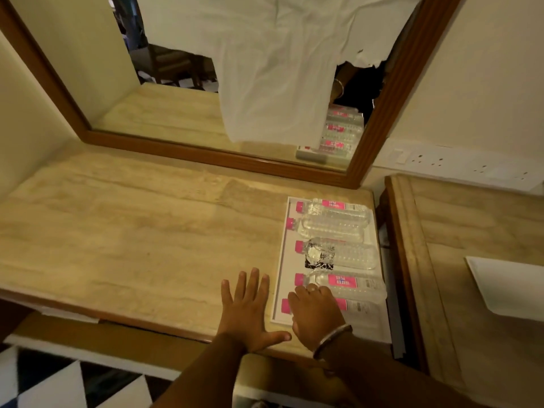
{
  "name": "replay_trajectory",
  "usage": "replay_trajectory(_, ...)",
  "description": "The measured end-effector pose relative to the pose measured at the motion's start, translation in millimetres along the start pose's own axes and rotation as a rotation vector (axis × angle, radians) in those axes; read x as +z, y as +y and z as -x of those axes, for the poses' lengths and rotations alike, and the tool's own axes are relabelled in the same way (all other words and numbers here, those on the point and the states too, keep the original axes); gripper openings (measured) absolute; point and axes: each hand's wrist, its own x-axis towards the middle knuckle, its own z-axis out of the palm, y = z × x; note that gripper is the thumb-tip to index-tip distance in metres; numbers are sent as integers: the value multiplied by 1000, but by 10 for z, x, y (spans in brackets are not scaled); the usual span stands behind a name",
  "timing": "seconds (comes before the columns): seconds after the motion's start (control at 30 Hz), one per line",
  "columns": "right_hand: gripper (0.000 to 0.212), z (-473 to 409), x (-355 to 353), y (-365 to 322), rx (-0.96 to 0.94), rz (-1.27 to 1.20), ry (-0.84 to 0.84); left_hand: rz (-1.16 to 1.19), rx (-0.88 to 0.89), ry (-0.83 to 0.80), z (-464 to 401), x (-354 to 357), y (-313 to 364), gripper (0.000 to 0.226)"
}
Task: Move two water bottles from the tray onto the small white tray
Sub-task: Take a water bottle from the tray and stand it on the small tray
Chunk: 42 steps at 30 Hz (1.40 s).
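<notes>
Right hand (316, 315) is down over the nearest bottle (357, 307) at the front end of the tray (279, 278), fingers curled on its neck end just behind the pink cap, though whether that grip has fully closed I cannot tell from here. Left hand (245, 304) lies flat and spread on the counter (132, 231) beside the tray, holding nothing, bracing near the front edge. Five bottles lie on their sides in the tray, at the counter's right edge. The small white tray (509, 284) waits well apart on the neighbouring surface to the right. Best play, I'd say: wrap the fingers round the body rather than the tapering neck, since these thin bottles look slippery, lift clear of the next bottle (347, 282) touching it, then carry across the gap.
</notes>
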Motion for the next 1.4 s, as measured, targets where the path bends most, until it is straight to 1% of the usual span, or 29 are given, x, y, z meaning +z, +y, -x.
replay_trajectory(0.07, 33, -72, 12, -12, 1, 21, -5, -34, 12, -17, -65, 9, 12, 138)
replay_trajectory(0.2, 28, -113, -122, 1, 27, -14, 78, -49, 22, 1, -107, 47, -4, 140)
replay_trajectory(0.27, 25, -66, -281, 76, 70, -174, 177, -44, 20, -1, -98, 46, -12, 140)
replay_trajectory(0.37, 22, 152, -510, 276, 220, -528, 397, -40, 15, 16, -100, 63, -17, 141)
replay_trajectory(0.43, 25, 348, -577, 430, 313, -691, 502, -47, 13, 12, -101, 63, -15, 141)
replay_trajectory(0.5, 33, 513, -588, 561, 411, -787, 573, -40, 10, 17, -107, 75, -14, 140)
replay_trajectory(0.6, 46, 668, -533, 667, 531, -789, 602, -44, 11, 19, -108, 67, -19, 140)
replay_trajectory(0.8, 41, 768, -476, 710, 466, -828, 586, -60, 6, 25, -112, 63, -14, 140)
replay_trajectory(1.03, 50, 841, -426, 792, 413, -913, 617, -66, -8, 5, -78, 14, 25, 139)
replay_trajectory(1.13, 47, 863, -417, 851, 400, -943, 676, -74, -22, -42, -66, -17, 63, 140)
replay_trajectory(1.27, 44, 1039, -552, 1014, 406, -1033, 834, -105, -64, -52, -27, -152, 133, 142)
replay_trajectory(1.33, 43, 1143, -652, 1152, 391, -1102, 874, -124, -74, -39, 21, -224, 197, 145)
replay_trajectory(1.4, 45, 1276, -759, 1367, 372, -1131, 887, -122, -79, 15, 44, -325, 329, 148)
